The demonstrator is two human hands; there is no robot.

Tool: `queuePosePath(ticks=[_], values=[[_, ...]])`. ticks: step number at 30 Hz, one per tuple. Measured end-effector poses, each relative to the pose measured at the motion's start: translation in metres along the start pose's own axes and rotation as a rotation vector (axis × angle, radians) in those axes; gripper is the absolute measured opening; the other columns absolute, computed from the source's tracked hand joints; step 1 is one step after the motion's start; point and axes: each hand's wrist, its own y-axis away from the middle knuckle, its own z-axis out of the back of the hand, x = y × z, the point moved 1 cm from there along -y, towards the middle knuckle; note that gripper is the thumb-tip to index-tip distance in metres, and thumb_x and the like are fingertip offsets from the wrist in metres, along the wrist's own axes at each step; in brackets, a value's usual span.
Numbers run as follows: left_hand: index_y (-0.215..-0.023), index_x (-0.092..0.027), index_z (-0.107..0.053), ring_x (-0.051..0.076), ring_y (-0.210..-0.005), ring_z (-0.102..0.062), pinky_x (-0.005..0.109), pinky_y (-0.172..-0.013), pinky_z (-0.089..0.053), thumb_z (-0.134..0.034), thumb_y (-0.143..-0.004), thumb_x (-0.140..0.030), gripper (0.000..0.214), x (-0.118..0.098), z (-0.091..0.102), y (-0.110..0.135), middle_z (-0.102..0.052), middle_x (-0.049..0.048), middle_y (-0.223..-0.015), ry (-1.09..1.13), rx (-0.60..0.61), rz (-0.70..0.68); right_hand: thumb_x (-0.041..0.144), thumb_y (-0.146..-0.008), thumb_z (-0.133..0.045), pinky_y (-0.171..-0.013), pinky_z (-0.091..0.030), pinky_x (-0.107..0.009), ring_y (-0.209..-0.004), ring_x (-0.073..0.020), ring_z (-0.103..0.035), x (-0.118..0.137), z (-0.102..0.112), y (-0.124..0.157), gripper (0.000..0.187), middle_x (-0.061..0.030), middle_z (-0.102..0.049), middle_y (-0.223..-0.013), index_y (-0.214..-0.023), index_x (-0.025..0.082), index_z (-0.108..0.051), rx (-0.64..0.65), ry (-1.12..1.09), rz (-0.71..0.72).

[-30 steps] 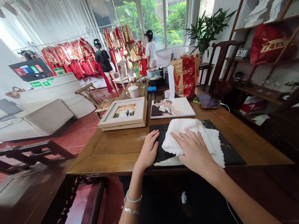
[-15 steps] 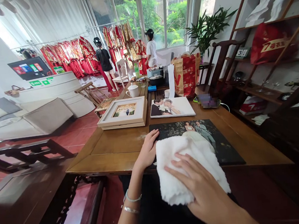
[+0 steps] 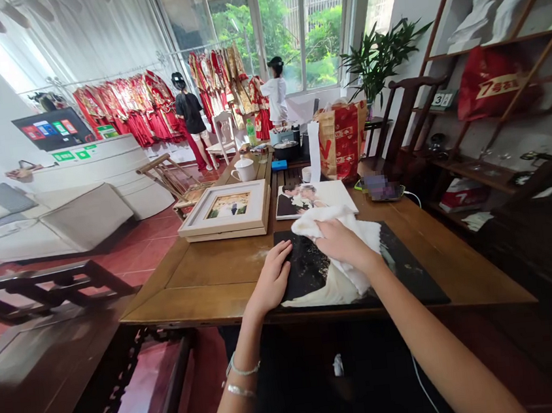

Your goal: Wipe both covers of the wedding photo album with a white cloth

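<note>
A dark wedding photo panel (image 3: 411, 271) lies flat at the near edge of the wooden table. My left hand (image 3: 271, 276) rests on its left edge, fingers stretched out flat and holding nothing. Toward the panel's far side, my right hand (image 3: 342, 245) grips a white towel (image 3: 362, 233) pressed on the surface. The towel covers the couple in the picture and reaches the near edge of a lighter wedding photo (image 3: 339, 196) behind it. To the left sits a white-framed picture (image 3: 226, 205) on top of another frame.
Behind the frames stands a white lidded cup (image 3: 243, 168). A paper bag (image 3: 341, 140), a blue box (image 3: 279, 165) and a phone (image 3: 387, 189) with a cable are farther right. Wooden chairs flank the table. Two people stand by red garments (image 3: 132, 106) near the windows.
My right hand and the towel have moved forward, from the panel's near edge to its far side. The pale dress in the photo now shows. My left hand stays in place.
</note>
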Motion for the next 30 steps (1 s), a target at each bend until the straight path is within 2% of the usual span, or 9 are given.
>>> queuePosePath(ticks=[5,8,11,16,21,26,30], values=[[-0.13,-0.021,-0.05,0.021,-0.136,-0.034,0.045,-0.117,-0.021,-0.039,-0.092,-0.02,0.04,-0.004,0.0,-0.001,-0.042,0.0101,-0.142,-0.005,0.0,-0.002,0.026,-0.085,-0.051,-0.095,-0.042,-0.033,-0.111,-0.0253,-0.058,0.022,-0.008,-0.034,0.034,-0.0099,-0.066,-0.12,-0.116,0.017,-0.063,0.088,-0.095,0.119],[-0.128,-0.021,-0.051,0.021,-0.133,-0.037,0.044,-0.116,-0.023,-0.04,-0.09,-0.018,0.04,-0.007,0.001,-0.001,-0.046,0.0091,-0.139,-0.009,-0.008,0.002,0.022,-0.083,-0.052,-0.098,-0.041,-0.033,-0.116,-0.0243,-0.056,0.026,-0.013,-0.036,0.038,-0.0091,-0.063,-0.126,-0.12,0.017,-0.062,0.117,-0.123,0.167],[-0.128,-0.021,-0.052,0.021,-0.132,-0.038,0.043,-0.116,-0.024,-0.04,-0.09,-0.017,0.04,-0.008,0.002,-0.001,-0.047,0.0085,-0.138,-0.012,-0.016,-0.005,0.019,-0.082,-0.049,-0.103,-0.037,-0.036,-0.123,-0.025,-0.051,0.018,-0.012,-0.025,0.047,-0.0115,-0.056,-0.134,-0.128,0.014,-0.056,0.111,-0.122,0.161],[-0.129,-0.021,-0.05,0.021,-0.135,-0.035,0.046,-0.116,-0.024,-0.039,-0.091,-0.018,0.04,-0.003,0.003,0.001,-0.044,0.0098,-0.142,-0.011,-0.007,-0.004,0.015,-0.075,-0.047,-0.109,-0.031,-0.041,-0.13,-0.0255,-0.044,-0.012,-0.005,0.012,0.055,-0.0099,-0.052,-0.138,-0.13,0.014,-0.055,0.072,-0.08,0.131],[-0.13,-0.023,-0.05,0.022,-0.137,-0.034,0.047,-0.116,-0.023,-0.039,-0.092,-0.02,0.039,0.002,0.003,0.003,-0.043,0.0085,-0.144,-0.002,-0.016,-0.011,0.012,-0.07,-0.045,-0.109,-0.032,-0.042,-0.13,-0.0251,-0.043,-0.064,0.009,0.047,0.061,-0.0067,-0.051,-0.139,-0.13,0.018,-0.055,-0.016,-0.012,0.036],[-0.13,-0.023,-0.05,0.021,-0.138,-0.033,0.046,-0.117,-0.022,-0.039,-0.093,-0.021,0.039,0.001,0.003,0.002,-0.043,0.008,-0.144,0.004,-0.012,0.0,0.02,-0.078,-0.044,-0.105,-0.038,-0.042,-0.125,-0.0275,-0.048,-0.105,0.021,0.042,0.051,-0.0096,-0.055,-0.135,-0.128,0.016,-0.056,-0.087,0.054,-0.053],[-0.131,-0.023,-0.049,0.021,-0.138,-0.032,0.046,-0.117,-0.021,-0.039,-0.093,-0.021,0.04,-0.001,0.002,0.001,-0.042,0.0082,-0.145,0.003,0.0,0.007,0.015,-0.074,-0.045,-0.107,-0.034,-0.047,-0.127,-0.0307,-0.045,-0.106,0.019,0.032,0.052,-0.0123,-0.056,-0.134,-0.125,0.014,-0.058,-0.109,0.109,-0.058]])
